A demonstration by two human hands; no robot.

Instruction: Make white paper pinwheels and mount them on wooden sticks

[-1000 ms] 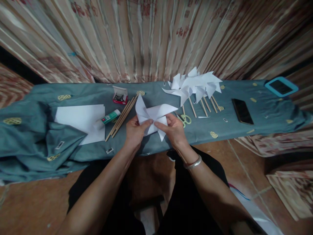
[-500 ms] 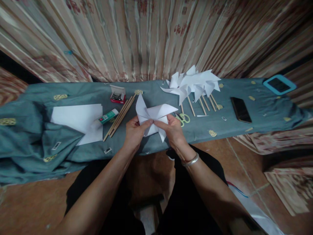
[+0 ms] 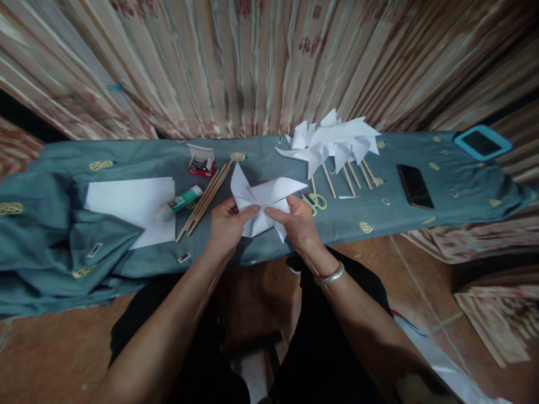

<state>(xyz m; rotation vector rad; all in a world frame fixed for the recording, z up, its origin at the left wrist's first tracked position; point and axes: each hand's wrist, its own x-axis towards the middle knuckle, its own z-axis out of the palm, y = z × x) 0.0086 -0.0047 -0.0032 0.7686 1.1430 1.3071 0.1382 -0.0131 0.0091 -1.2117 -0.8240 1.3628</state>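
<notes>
Left hand (image 3: pixel 227 224) and right hand (image 3: pixel 302 221) pinching one white paper pinwheel (image 3: pixel 261 192) above the near edge

Head view. Both hands are closed on opposite sides of the pinwheel, thumbs pressed near its center, fingers curled behind; the surface's near edge lies just beneath. Blue-green patterned cloth (image 3: pixel 366 205) covers the long surface; a pleated curtain (image 3: pixel 252 67) hangs along its far edge, and tiled floor (image 3: pixel 54 359) shows below. One blade tip points toward the far edge, one toward the right end, one toward the near edge; the longest visible span runs diagonally, far-left to near-right. Counted toward the left end: one red box (image 3: pixel 202 167), one glue stick (image 3: pixel 185 198), a bundle of loose sticks (image 3: pixel 206 196) too close to count, and overlapping paper sheets (image 3: pixel 138 202). Toward the right end: overlapping pinwheels (image 3: pixel 337 140) at the far edge, with six mounted sticks (image 3: pixel 329 182) visible, one pair of scissors (image 3: pixel 316 202) beside the right hand, one phone (image 3: pixel 415 185), one blue-framed tablet (image 3: pixel 483 143).
</notes>
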